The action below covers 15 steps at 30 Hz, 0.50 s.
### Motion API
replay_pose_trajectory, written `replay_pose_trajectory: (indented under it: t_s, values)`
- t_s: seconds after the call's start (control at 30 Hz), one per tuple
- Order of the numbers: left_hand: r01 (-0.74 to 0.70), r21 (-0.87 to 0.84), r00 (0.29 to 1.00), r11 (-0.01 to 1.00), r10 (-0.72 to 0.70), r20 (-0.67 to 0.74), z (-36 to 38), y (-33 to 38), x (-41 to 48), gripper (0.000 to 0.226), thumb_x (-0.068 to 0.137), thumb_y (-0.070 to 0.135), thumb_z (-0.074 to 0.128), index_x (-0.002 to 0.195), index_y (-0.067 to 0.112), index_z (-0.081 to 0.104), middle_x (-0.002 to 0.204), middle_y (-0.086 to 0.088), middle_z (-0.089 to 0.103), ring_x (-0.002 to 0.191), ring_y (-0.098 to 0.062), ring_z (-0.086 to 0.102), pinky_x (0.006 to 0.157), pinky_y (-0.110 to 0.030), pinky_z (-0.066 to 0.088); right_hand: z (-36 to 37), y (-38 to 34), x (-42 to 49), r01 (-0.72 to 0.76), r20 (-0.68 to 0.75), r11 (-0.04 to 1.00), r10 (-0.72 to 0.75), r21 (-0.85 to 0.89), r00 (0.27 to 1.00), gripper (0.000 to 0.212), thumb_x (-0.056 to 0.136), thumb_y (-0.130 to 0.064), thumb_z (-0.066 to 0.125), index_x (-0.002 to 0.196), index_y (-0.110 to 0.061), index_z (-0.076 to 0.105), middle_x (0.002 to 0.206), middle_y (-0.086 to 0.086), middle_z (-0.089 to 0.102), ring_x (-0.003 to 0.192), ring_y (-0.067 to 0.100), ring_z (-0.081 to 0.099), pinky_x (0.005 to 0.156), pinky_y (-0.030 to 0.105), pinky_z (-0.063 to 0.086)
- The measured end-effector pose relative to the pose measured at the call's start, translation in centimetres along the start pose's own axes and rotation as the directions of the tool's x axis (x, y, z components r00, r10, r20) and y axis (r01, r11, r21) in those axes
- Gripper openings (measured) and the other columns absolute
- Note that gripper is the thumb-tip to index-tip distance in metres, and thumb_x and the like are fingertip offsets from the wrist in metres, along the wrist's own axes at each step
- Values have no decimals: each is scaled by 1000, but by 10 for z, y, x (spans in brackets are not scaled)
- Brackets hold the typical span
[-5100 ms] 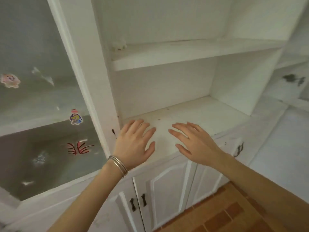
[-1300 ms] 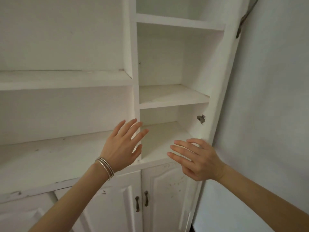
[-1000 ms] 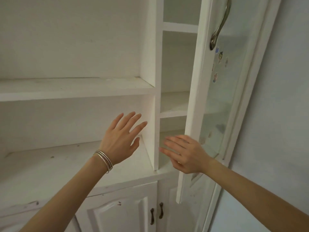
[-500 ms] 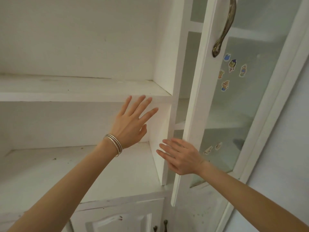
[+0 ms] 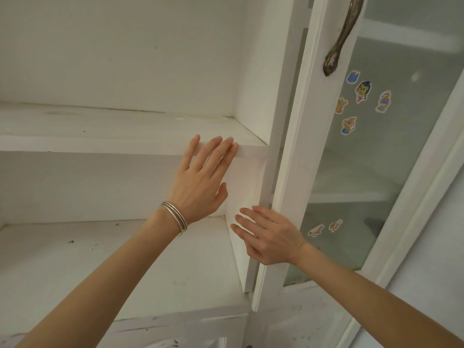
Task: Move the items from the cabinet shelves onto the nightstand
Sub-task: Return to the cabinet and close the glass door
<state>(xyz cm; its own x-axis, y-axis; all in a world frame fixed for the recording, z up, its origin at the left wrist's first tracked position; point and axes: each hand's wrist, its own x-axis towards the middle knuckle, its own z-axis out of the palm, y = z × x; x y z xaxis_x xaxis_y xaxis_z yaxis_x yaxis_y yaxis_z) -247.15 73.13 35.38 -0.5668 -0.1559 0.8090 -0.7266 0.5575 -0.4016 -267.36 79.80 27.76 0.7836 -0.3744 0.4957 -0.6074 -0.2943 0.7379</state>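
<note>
The left hand (image 5: 200, 182) is raised in front of the white cabinet, fingers (image 5: 227, 144) straight and close together, holding nothing. Its fingertips overlap the front edge of the upper shelf (image 5: 113, 129), but I cannot tell whether they touch it. Thin silver bangles (image 5: 175, 217) circle that wrist. The right hand (image 5: 270, 237) is lower and to the right, its fingers (image 5: 247, 214) straight and slightly spread, gripping nothing. It lies across the inner edge of the glass door (image 5: 301, 146), which stands ajar just right of the upright divider (image 5: 258, 71). The lower shelf (image 5: 125, 259) runs beneath both forearms, its white paint scuffed and dotted with dark specks. On the door, a tarnished brass handle (image 5: 342, 38) sits at the top, with cartoon stickers (image 5: 362, 90) on the glass to its right and below.
</note>
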Motion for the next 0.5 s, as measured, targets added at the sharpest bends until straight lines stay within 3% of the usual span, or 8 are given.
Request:
replay_pose_trajectory:
  t_s: [0.5]
  values:
    - [27,-31,999,999,-28,-34,0,3,6,66,78,24,53,140,3,41,138,-11,48,126,-28,37,111,-53,20,1,-1,3,-29,48,999,31,-46,998,33,85,-26,47,105,-9,68,103,10,68,102,30,62,99,40,37]
